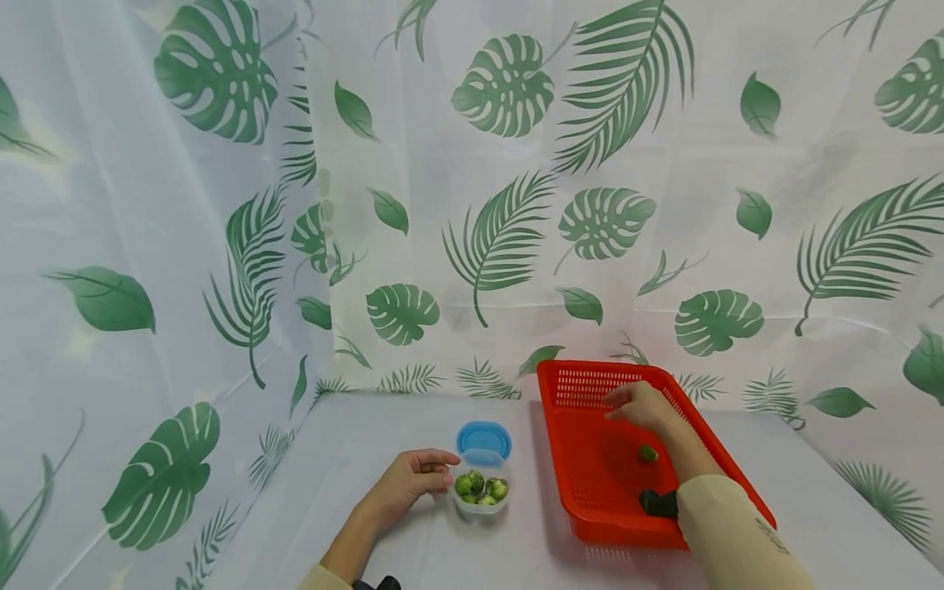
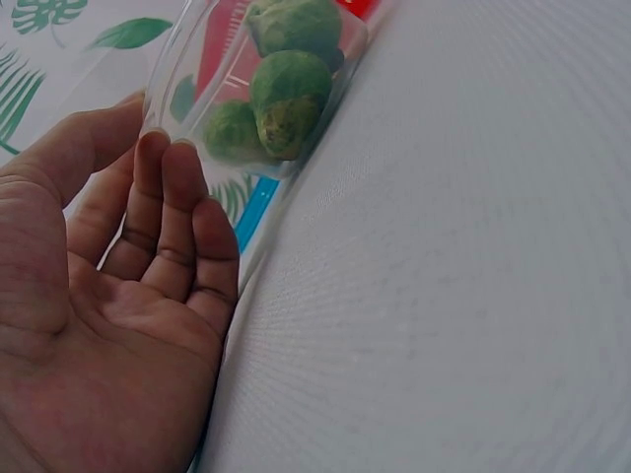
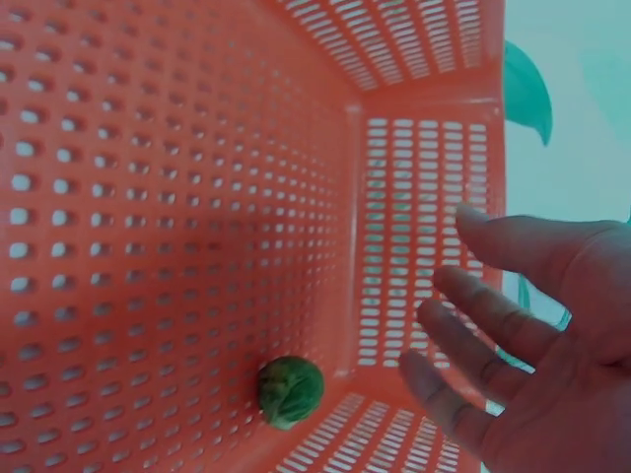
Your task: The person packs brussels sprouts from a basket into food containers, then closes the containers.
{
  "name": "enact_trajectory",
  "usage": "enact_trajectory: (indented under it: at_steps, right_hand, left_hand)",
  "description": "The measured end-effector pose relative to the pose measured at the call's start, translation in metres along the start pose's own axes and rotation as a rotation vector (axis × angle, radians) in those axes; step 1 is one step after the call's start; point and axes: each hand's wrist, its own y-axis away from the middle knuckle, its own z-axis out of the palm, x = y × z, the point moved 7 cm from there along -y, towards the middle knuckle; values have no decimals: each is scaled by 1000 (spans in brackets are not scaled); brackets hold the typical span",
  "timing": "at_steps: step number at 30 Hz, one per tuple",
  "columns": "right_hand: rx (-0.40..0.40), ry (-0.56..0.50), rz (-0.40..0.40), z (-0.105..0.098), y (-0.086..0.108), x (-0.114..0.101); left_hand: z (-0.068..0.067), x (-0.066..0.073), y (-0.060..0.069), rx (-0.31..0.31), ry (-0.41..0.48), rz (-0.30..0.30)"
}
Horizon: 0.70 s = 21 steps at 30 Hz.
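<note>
A small clear plastic container (image 1: 481, 508) with a blue lid (image 1: 483, 442) flipped back stands on the table. Several Brussels sprouts (image 1: 472, 483) lie inside it; the left wrist view shows some sprouts (image 2: 292, 94) through its wall. My left hand (image 1: 410, 485) is at the container's left side, its thumb and fingertips holding the rim. Over the inside of a red perforated basket (image 1: 583, 526) hovers my right hand (image 1: 640, 407), fingers apart and nothing in them. One Brussels sprout (image 3: 290, 391) sits on the basket floor, apart from that hand.
The basket's raised walls (image 3: 429, 236) surround the right hand's area. A white table (image 1: 332, 459) lies under everything. Leaf-printed white sheeting (image 1: 413, 246) hangs behind and on the left. Near the right sleeve, a black wrist device (image 1: 658, 503) shows above the basket.
</note>
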Motion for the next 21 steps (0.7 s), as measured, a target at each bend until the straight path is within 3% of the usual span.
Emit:
enact_trajectory:
  at_steps: [10, 21]
  right_hand:
    - [-38, -9, 105, -2, -1, 21]
    - [-92, 44, 182, 0, 6, 27]
  left_hand:
    - [1, 2, 0, -1, -14, 6]
    - [0, 1, -1, 0, -6, -3]
